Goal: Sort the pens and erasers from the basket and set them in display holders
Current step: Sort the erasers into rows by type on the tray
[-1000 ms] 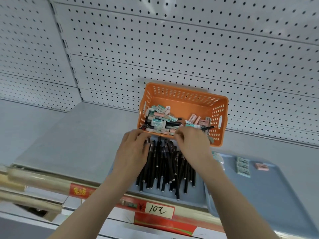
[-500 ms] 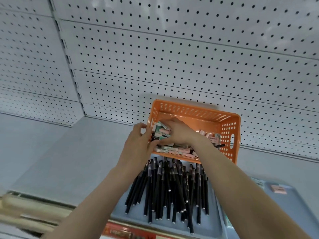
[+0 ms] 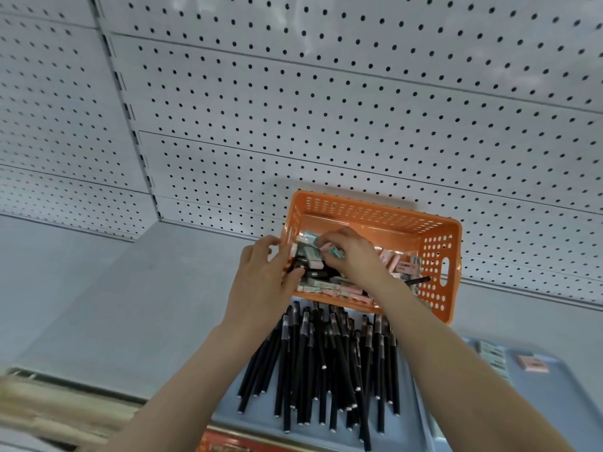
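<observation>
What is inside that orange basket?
Green and white erasers and pink erasers lie piled in the orange basket, with a black pen near its right wall. The right hand reaches in and covers the middle; what lies beneath cannot be seen.

No readable text for you right now. Erasers [image 3: 329, 283] in basket [image 3: 437, 256]: pink and teal printed sleeves, lettering too small and blurred. Pens [image 3: 326, 370]: pale marks on barrels, unreadable. Loose erasers [image 3: 492, 353] on right tray [image 3: 554, 406]: dark print lines, no word made out. Red strip [image 3: 228, 444] at shelf edge: print blurred, cut by frame.
</observation>
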Tool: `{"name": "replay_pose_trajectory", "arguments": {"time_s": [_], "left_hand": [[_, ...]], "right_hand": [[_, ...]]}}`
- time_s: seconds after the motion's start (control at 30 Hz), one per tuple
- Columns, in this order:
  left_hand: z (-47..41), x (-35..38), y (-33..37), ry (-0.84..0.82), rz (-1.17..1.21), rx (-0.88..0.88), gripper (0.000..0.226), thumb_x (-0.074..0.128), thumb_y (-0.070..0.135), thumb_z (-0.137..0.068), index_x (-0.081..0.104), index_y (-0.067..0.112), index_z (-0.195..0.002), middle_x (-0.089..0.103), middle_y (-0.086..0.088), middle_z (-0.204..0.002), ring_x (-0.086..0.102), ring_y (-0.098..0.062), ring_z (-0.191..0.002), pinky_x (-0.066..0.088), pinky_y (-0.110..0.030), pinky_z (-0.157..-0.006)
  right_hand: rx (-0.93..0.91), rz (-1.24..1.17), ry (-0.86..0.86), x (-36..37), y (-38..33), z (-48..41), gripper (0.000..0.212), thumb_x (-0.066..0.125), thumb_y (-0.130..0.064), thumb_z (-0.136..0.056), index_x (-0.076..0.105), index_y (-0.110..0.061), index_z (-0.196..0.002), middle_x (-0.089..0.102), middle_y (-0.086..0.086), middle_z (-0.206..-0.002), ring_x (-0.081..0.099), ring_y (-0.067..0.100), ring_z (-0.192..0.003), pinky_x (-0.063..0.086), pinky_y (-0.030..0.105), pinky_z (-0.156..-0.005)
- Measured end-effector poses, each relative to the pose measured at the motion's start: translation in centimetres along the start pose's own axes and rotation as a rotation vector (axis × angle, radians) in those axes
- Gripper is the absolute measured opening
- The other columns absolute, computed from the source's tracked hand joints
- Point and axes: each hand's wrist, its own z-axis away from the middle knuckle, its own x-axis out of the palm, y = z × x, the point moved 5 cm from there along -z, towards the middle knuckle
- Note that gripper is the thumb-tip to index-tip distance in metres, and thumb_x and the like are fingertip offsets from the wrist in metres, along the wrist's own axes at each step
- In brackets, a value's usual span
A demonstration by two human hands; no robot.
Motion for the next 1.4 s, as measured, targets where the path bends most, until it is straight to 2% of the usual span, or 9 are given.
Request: {"name": "replay_pose_trajectory", "arguments": {"time_s": [0.2,0.4,0.63,0.8,0.93,1.03,1.13,1.23,1.4], "left_hand": [[-1.0,0.1,4.8,0.096,0.210,0.112,0.042,0.060,0.018,-0.095,0.051,0.021,-0.136,0.045,0.004,-0.136,0.049,-0.013,-0.115,0.043,-0.024,-0.092],[-2.5,5.4,8.1,-0.400,1.260,-0.549,0.044,0.032,0.055,-0.100,0.045,0.034,-0.136,0.052,0.001,-0.139,0.054,-0.016,-0.125,0.051,-0.041,-0.099],[-3.8,7.1,9.3,-0.440,1.684,-0.944,0.034,0.040,0.034,-0.104,0.052,0.012,-0.128,0.065,-0.019,-0.118,0.067,-0.031,-0.103,0.056,-0.052,-0.086],[-3.5,8.0,9.9,-0.426,1.576,-1.027,0.022,0.044,0.023,-0.103,0.052,0.013,-0.121,0.061,-0.013,-0.108,0.063,-0.026,-0.097,0.054,-0.045,-0.075],[-2.5,8.2,10.5,-0.441,1.494,-0.987,0.017,0.048,0.027,-0.102,0.056,0.014,-0.110,0.059,-0.008,-0.088,0.060,-0.016,-0.067,0.053,-0.031,-0.056],[-1.3,8.1,11.1,-0.490,1.435,-0.924,0.020,0.051,0.033,-0.100,0.058,0.016,-0.106,0.058,-0.008,-0.081,0.057,-0.015,-0.060,0.047,-0.028,-0.054],[0.1,7.8,12.4,-0.512,1.378,-0.844,0.021,0.052,0.036,-0.099,0.059,0.016,-0.098,0.056,-0.006,-0.074,0.053,-0.013,-0.057,0.040,-0.026,-0.056],[1.8,7.5,14.1,-0.468,1.402,-0.822,0.019,0.056,0.033,-0.097,0.056,0.014,-0.097,0.051,0.000,-0.066,0.048,-0.012,-0.055,0.038,-0.022,-0.048],[4.7,8.1,15.8,-0.524,1.226,-0.666,0.020,0.060,0.028,-0.096,0.057,0.013,-0.108,0.050,0.000,-0.067,0.047,-0.012,-0.055,0.037,-0.021,-0.044]], "right_hand": [[0.189,-0.272,0.178,-3.4,1.5,2.2,0.014,0.066,-0.029,-0.091,0.064,-0.036,-0.103,0.065,-0.008,-0.101,0.062,0.016,-0.082,0.052,0.029,-0.067],[0.126,-0.576,0.224,-6.2,-1.9,4.6,0.012,0.066,-0.026,-0.093,0.065,-0.026,-0.105,0.067,-0.014,-0.092,0.061,0.005,-0.078,0.049,0.018,-0.069],[0.216,-0.601,0.126,-7.2,-2.1,7.1,0.029,0.059,-0.023,-0.097,0.052,-0.025,-0.126,0.067,-0.002,-0.103,0.067,0.006,-0.086,0.055,0.022,-0.072],[0.308,-0.682,0.334,-8.4,-0.9,9.3,0.021,0.050,-0.011,-0.101,0.063,-0.015,-0.118,0.071,0.002,-0.100,0.069,0.012,-0.089,0.055,0.025,-0.078],[0.477,-0.917,0.559,-10.3,1.1,12.7,0.017,0.057,-0.006,-0.097,0.065,-0.009,-0.111,0.068,0.000,-0.072,0.061,0.009,-0.061,0.051,0.025,-0.059],[0.509,-0.961,0.617,-12.3,2.8,15.6,0.019,0.064,-0.007,-0.093,0.063,-0.006,-0.112,0.064,0.014,-0.077,0.058,0.014,-0.061,0.052,0.027,-0.062],[0.536,-0.947,0.601,-13.3,4.8,18.0,0.023,0.069,-0.004,-0.088,0.063,-0.005,-0.110,0.058,0.008,-0.074,0.058,0.009,-0.063,0.050,0.021,-0.063],[0.510,-0.880,0.434,-13.4,6.1,20.2,0.015,0.067,-0.009,-0.090,0.072,-0.013,-0.103,0.068,0.016,-0.088,0.058,0.018,-0.080,0.047,0.033,-0.074],[0.485,-0.584,0.244,-12.8,7.8,23.7,0.018,0.062,-0.018,-0.094,0.074,-0.031,-0.097,0.066,0.007,-0.080,0.051,0.013,-0.068,0.045,0.032,-0.061]]}}
